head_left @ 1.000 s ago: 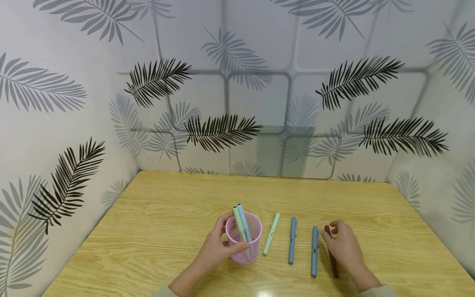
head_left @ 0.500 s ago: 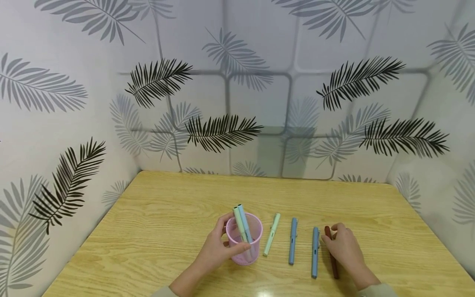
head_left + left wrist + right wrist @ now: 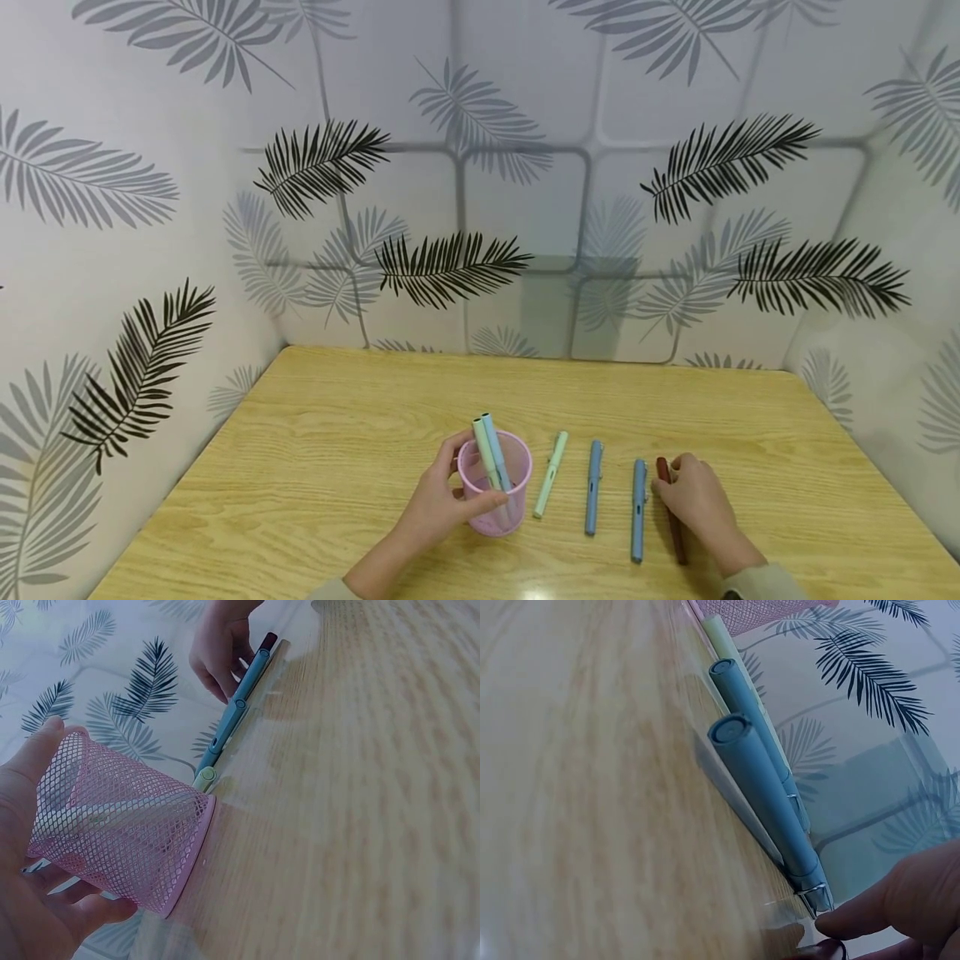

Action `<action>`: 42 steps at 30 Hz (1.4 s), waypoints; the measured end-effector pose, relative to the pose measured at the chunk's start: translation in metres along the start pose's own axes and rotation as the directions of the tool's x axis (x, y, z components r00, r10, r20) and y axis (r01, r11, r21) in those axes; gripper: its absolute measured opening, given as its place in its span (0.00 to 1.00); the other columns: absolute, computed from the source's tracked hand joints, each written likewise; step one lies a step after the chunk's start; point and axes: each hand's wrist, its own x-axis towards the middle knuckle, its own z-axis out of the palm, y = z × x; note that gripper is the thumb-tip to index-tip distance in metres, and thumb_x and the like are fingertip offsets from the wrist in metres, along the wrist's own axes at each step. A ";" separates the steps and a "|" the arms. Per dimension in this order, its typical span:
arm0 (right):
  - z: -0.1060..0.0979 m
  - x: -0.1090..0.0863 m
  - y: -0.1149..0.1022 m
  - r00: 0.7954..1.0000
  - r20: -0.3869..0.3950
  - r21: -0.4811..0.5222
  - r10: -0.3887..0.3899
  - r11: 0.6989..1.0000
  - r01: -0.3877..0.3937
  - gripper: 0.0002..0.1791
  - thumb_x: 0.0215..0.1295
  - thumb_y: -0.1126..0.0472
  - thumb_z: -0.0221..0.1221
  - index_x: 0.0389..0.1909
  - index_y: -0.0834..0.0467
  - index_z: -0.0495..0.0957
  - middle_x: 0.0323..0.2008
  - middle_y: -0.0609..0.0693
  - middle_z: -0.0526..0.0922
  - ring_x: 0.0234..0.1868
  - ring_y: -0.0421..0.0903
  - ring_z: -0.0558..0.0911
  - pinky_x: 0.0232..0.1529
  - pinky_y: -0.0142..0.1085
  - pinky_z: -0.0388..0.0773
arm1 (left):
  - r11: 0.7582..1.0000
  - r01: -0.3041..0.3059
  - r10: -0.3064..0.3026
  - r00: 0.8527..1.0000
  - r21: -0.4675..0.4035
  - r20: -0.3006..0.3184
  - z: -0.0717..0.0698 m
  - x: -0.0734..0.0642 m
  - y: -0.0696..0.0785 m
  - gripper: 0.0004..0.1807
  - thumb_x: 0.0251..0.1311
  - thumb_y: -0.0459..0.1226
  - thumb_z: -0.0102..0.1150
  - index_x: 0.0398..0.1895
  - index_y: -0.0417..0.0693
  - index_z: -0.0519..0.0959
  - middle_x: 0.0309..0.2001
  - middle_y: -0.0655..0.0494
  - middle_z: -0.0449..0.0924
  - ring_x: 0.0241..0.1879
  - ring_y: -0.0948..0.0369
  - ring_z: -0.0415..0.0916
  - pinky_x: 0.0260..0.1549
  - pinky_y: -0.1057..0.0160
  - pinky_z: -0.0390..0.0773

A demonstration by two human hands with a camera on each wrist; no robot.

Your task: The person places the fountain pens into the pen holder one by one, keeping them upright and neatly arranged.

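We have bare wood on the tabletop [image 3: 337,417] left of the cup [image 3: 517,504] all the way to the left edge, plus a wide strip behind everything up to the far edge, where the leaf-print wall [image 3: 525,208] starts. More bare wood right of the right hand [image 3: 701,496]. Tightest spot: brown pen [image 3: 677,533] to its neighbouring blue pen [image 3: 637,510], narrow gap, not touching.

Count: one cup, pink mesh, upright; six pens. Two stand inside, leaning on the rim: light green pen [image 3: 484,446], light blue pen [image 3: 494,443]. Four lie in a row right of the cup: pale green pen [image 3: 551,473] closest, then second blue pen [image 3: 593,487], then the two above.

Two hands: left hand [image 3: 438,492] grasps the cup, thumb at the near rim, fingers round the far side. Right hand pinches the brown pen's far end; we see that pen lying on the wood.
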 end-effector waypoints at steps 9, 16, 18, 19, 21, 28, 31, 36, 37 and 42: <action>0.000 0.002 0.001 1.000 0.018 -0.012 -0.015 1.000 0.015 0.14 0.56 0.64 0.59 0.34 0.73 0.73 0.25 0.56 0.76 0.24 0.48 0.72 0.24 0.38 0.71 | 1.000 -0.004 0.004 1.000 0.004 0.002 0.000 0.001 -0.002 0.43 0.50 0.39 0.70 0.67 0.48 0.57 0.62 0.47 0.63 0.58 0.47 0.65 0.47 0.53 0.76; -0.001 0.001 0.001 1.000 0.004 0.035 0.020 0.999 -0.020 0.19 0.57 0.62 0.57 0.43 0.73 0.71 0.29 0.58 0.79 0.26 0.49 0.74 0.23 0.40 0.72 | 1.000 0.002 -0.002 1.000 -0.004 0.002 0.000 0.001 -0.002 0.42 0.50 0.39 0.70 0.67 0.49 0.57 0.62 0.48 0.63 0.58 0.47 0.64 0.47 0.52 0.76; -0.001 0.001 0.000 1.000 -0.007 0.036 0.020 0.999 -0.019 0.19 0.57 0.62 0.58 0.43 0.73 0.71 0.30 0.59 0.79 0.26 0.49 0.74 0.23 0.40 0.73 | 1.000 0.004 -0.004 1.000 -0.002 0.002 0.000 0.001 -0.001 0.42 0.50 0.39 0.70 0.67 0.48 0.57 0.61 0.48 0.63 0.58 0.47 0.64 0.47 0.52 0.76; -0.001 0.001 0.000 1.000 -0.011 0.036 0.018 0.999 -0.017 0.19 0.57 0.62 0.58 0.43 0.73 0.71 0.30 0.60 0.79 0.26 0.49 0.75 0.23 0.40 0.73 | 1.000 0.005 -0.005 1.000 -0.003 0.002 0.000 0.001 -0.001 0.42 0.50 0.39 0.70 0.67 0.48 0.57 0.61 0.48 0.63 0.58 0.47 0.64 0.47 0.52 0.76; 0.000 0.000 0.000 1.000 -0.021 0.036 0.010 0.999 -0.009 0.18 0.57 0.62 0.58 0.43 0.73 0.71 0.32 0.62 0.80 0.27 0.49 0.76 0.23 0.41 0.74 | 1.000 0.007 -0.007 1.000 -0.002 0.003 0.000 0.000 0.000 0.42 0.50 0.39 0.70 0.67 0.48 0.57 0.61 0.47 0.63 0.58 0.47 0.64 0.48 0.52 0.75; 0.000 -0.001 -0.001 0.996 -0.085 0.047 -0.035 0.998 0.039 0.18 0.59 0.61 0.58 0.43 0.72 0.71 0.32 0.65 0.80 0.30 0.54 0.79 0.25 0.44 0.76 | 1.000 0.006 -0.006 1.000 0.000 -0.003 0.000 0.000 0.000 0.42 0.50 0.39 0.70 0.67 0.47 0.57 0.61 0.47 0.63 0.58 0.45 0.64 0.48 0.51 0.75; -0.001 -0.001 -0.002 0.995 -0.099 0.075 -0.033 0.996 0.040 0.20 0.60 0.59 0.58 0.45 0.72 0.71 0.33 0.65 0.80 0.29 0.53 0.79 0.24 0.43 0.76 | 1.000 0.005 -0.005 1.000 0.001 -0.004 0.000 0.000 0.000 0.42 0.50 0.38 0.70 0.67 0.47 0.57 0.61 0.46 0.63 0.58 0.44 0.64 0.48 0.50 0.75; -0.002 -0.002 -0.005 0.994 -0.107 0.135 -0.013 0.990 0.028 0.22 0.61 0.59 0.56 0.49 0.71 0.69 0.33 0.64 0.79 0.26 0.49 0.77 0.21 0.38 0.74 | 1.000 0.004 -0.004 1.000 0.006 -0.007 0.000 0.000 0.000 0.42 0.50 0.39 0.70 0.66 0.47 0.57 0.61 0.46 0.63 0.58 0.44 0.63 0.48 0.50 0.75; -0.003 -0.003 -0.005 0.994 -0.109 0.143 -0.012 0.989 0.028 0.22 0.61 0.59 0.56 0.49 0.71 0.69 0.33 0.63 0.79 0.26 0.48 0.77 0.20 0.38 0.74 | 1.000 0.003 -0.003 1.000 0.006 -0.006 0.000 0.001 0.000 0.42 0.50 0.39 0.70 0.66 0.47 0.57 0.61 0.46 0.63 0.58 0.44 0.63 0.48 0.51 0.75; -0.006 -0.006 -0.009 0.989 -0.150 0.168 -0.011 0.985 0.037 0.20 0.61 0.60 0.56 0.49 0.70 0.69 0.32 0.61 0.79 0.25 0.48 0.76 0.19 0.36 0.72 | 1.000 0.002 -0.002 1.000 0.005 -0.004 0.000 0.000 -0.001 0.42 0.50 0.38 0.70 0.67 0.47 0.57 0.61 0.46 0.63 0.58 0.45 0.64 0.48 0.51 0.75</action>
